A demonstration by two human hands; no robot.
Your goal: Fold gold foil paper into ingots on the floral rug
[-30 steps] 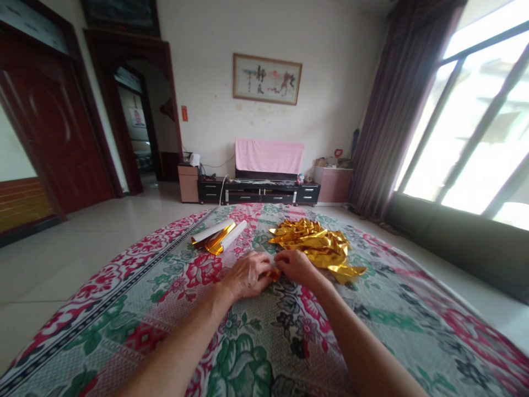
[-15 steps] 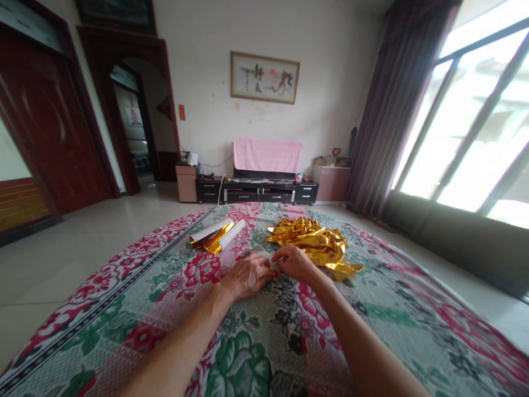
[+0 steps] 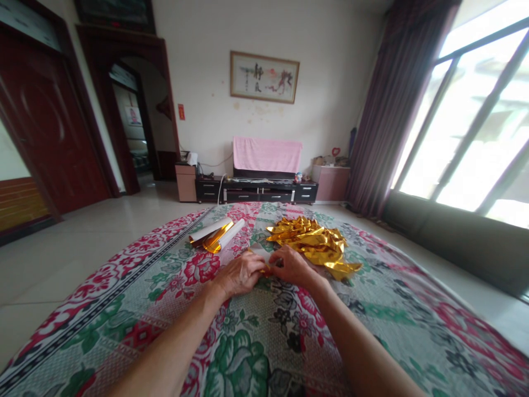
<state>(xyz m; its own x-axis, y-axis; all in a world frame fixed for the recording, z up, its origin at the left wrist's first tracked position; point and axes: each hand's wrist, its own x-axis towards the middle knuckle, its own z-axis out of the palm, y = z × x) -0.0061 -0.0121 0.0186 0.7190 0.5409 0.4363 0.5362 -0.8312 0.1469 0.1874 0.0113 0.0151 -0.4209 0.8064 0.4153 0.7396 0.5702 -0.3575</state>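
Observation:
Between my two hands is a small sheet of gold foil paper [image 3: 260, 252], its pale back side turned up. My left hand [image 3: 243, 273] has its fingers closed on the near left edge of the sheet. My right hand [image 3: 290, 266] pinches the sheet at its right side, thumb and forefinger together. Most of the paper is covered by my fingers. Just beyond my right hand lies a heap of folded gold foil pieces [image 3: 316, 241]. Farther off to the left rest curled sheets of gold paper [image 3: 217, 234] with white backs.
A flowered cloth [image 3: 239, 358] covers the round-edged table under my hands. Past its far edge stands a low black cabinet [image 3: 258, 194] with a pink cloth [image 3: 267, 154] over the thing on it. A window [image 3: 475, 121] and a purple curtain [image 3: 400, 99] are at the right.
Both hands have shifted slightly: the left one a little up and to the left, the right one a little left and closer to it. The foil heap and curled sheets stay put.

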